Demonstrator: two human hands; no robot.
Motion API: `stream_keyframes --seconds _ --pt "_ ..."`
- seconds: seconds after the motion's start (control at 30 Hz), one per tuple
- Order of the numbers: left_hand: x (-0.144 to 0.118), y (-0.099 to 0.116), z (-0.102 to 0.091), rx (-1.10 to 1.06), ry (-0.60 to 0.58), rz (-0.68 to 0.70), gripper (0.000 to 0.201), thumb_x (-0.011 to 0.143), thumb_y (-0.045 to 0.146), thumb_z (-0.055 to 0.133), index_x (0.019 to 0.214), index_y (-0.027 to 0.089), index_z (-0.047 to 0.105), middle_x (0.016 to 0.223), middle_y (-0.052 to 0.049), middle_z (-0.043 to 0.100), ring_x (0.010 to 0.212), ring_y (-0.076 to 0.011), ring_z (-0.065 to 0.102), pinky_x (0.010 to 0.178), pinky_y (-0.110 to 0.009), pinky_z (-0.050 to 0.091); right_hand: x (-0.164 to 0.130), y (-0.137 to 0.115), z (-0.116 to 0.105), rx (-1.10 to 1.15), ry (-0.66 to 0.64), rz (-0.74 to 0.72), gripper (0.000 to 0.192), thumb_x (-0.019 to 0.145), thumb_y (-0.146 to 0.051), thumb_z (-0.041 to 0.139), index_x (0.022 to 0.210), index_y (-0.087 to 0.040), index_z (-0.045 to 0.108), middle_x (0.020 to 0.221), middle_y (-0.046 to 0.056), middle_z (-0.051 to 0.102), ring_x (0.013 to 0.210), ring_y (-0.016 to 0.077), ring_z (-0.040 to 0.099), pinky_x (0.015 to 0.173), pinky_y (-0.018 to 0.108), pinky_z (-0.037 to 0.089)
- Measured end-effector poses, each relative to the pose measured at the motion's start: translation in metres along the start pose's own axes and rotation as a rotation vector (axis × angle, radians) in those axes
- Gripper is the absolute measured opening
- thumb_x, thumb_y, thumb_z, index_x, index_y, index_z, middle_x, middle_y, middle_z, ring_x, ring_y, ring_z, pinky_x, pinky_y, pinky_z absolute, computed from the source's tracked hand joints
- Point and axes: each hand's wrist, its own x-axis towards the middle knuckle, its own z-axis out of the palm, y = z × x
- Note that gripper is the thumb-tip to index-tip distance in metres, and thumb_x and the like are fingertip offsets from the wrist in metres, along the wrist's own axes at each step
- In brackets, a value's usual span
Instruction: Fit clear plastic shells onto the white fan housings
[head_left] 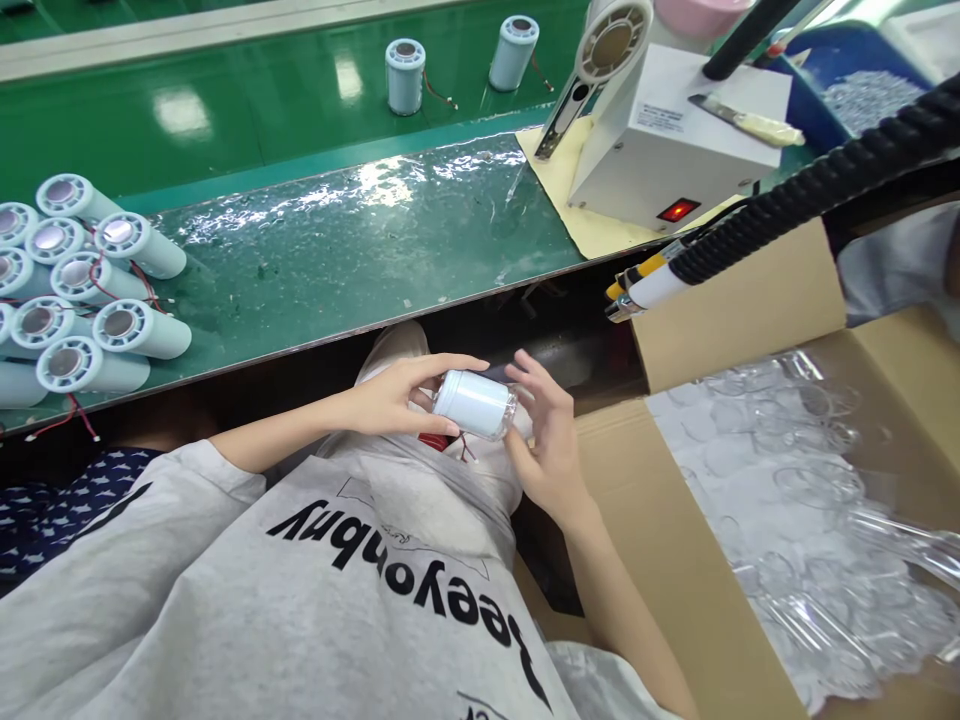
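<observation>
your left hand (386,397) holds the blue cylinder (474,402), its long axis running crosswise toward your loosely open right hand (553,450).

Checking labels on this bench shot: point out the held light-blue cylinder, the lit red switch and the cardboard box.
Light-blue cylinder (474,403): head view, middle of its side.
Red switch (679,210): head view, centre of its lit face.
Cardboard box (679,550): head view, bare flap on the picture's left.
</observation>
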Motion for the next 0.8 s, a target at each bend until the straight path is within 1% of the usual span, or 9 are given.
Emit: stream_keyframes --seconds 0.07,0.1,0.17,0.3,0.53,0.6,0.7,0.77,0.8 --pt "0.000 -0.001 -0.001 -0.059 -0.033 -0.052 0.075 0.082 0.042 0.081 0.150 0.027 0.053 0.133 -0.012 0.066 0.094 -0.0191 0.071 0.073 -0.025 0.059 0.000 0.000 -0.003 -0.079 -0.102 -0.227 0.043 0.095 -0.018 0.065 0.133 -0.034 0.056 0.158 0.008 0.050 0.145 0.0291 0.050 0.116 0.056 0.048" --pt "0.001 -0.002 -0.001 -0.072 -0.051 -0.070 0.076 0.083 0.043 0.079 0.152 0.027 0.050 0.130 -0.012 0.068 0.089 -0.0180 0.072 0.070 -0.025 0.058 0.000 0.000 -0.004 -0.074 -0.142 -0.253 0.043 0.094 -0.018 0.067 0.133 -0.035 0.058 0.156 0.007 0.053 0.144 0.0289 0.052 0.115 0.055 0.049" --pt "0.002 -0.002 -0.004 -0.048 -0.076 -0.053 0.078 0.083 0.043 0.080 0.153 0.028 0.050 0.134 -0.012 0.067 0.096 -0.0201 0.072 0.075 -0.027 0.059 0.000 0.001 -0.005 0.026 -0.174 -0.141 0.044 0.093 -0.028 0.074 0.134 -0.035 0.061 0.148 0.007 0.061 0.136 0.0293 0.060 0.109 0.050 0.055" --pt "0.004 0.001 -0.009 0.015 -0.116 0.068 0.078 0.077 0.033 0.086 0.149 0.028 0.056 0.151 -0.012 0.058 0.128 -0.0284 0.063 0.102 -0.037 0.056 -0.001 0.002 -0.006 0.343 -0.195 0.256 0.061 0.086 -0.060 0.077 0.138 -0.031 0.063 0.140 0.010 0.067 0.125 0.0311 0.067 0.098 0.046 0.062" --pt "0.004 -0.012 -0.004 -0.176 -0.193 -0.073 0.087 0.079 0.031 0.084 0.157 0.024 0.045 0.130 -0.011 0.071 0.105 -0.0227 0.073 0.090 -0.034 0.060 -0.002 -0.004 -0.007 0.375 -0.223 0.475 0.064 0.075 -0.057 0.087 0.132 -0.032 0.072 0.116 0.005 0.077 0.100 0.0285 0.074 0.087 0.043 0.065" --pt "0.005 -0.017 0.004 -0.217 -0.207 -0.112 0.088 0.080 0.032 0.082 0.158 0.025 0.043 0.125 -0.010 0.072 0.099 -0.0211 0.073 0.085 -0.034 0.060 -0.003 -0.006 -0.004 0.395 -0.218 0.492 0.065 0.075 -0.060 0.086 0.133 -0.033 0.071 0.120 0.005 0.076 0.099 0.0279 0.074 0.087 0.042 0.065" --pt "0.011 -0.011 0.001 -0.165 -0.132 -0.191 0.072 0.083 0.042 0.076 0.147 0.020 0.053 0.119 -0.011 0.072 0.084 -0.0190 0.071 0.071 -0.031 0.059 -0.002 -0.001 -0.001 0.428 -0.231 0.500 0.069 0.080 -0.071 0.075 0.136 -0.030 0.068 0.134 0.008 0.070 0.104 0.0283 0.073 0.080 0.040 0.066" --pt "0.024 0.006 -0.019 0.028 0.009 -0.209 0.063 0.082 0.044 0.075 0.135 0.014 0.060 0.113 -0.009 0.071 0.078 -0.0169 0.068 0.069 -0.030 0.058 0.003 0.012 -0.012 0.380 -0.199 0.506 0.075 0.084 -0.079 0.064 0.140 -0.029 0.064 0.133 0.010 0.069 0.100 0.0272 0.075 0.073 0.038 0.066" --pt "0.034 0.016 -0.035 0.184 0.141 -0.188 0.059 0.082 0.042 0.075 0.131 0.012 0.062 0.111 -0.008 0.070 0.081 -0.0163 0.067 0.075 -0.031 0.058 0.007 0.022 -0.026 0.284 -0.115 0.516 0.075 0.086 -0.080 0.058 0.140 -0.028 0.064 0.129 0.010 0.071 0.097 0.0260 0.075 0.072 0.037 0.065"
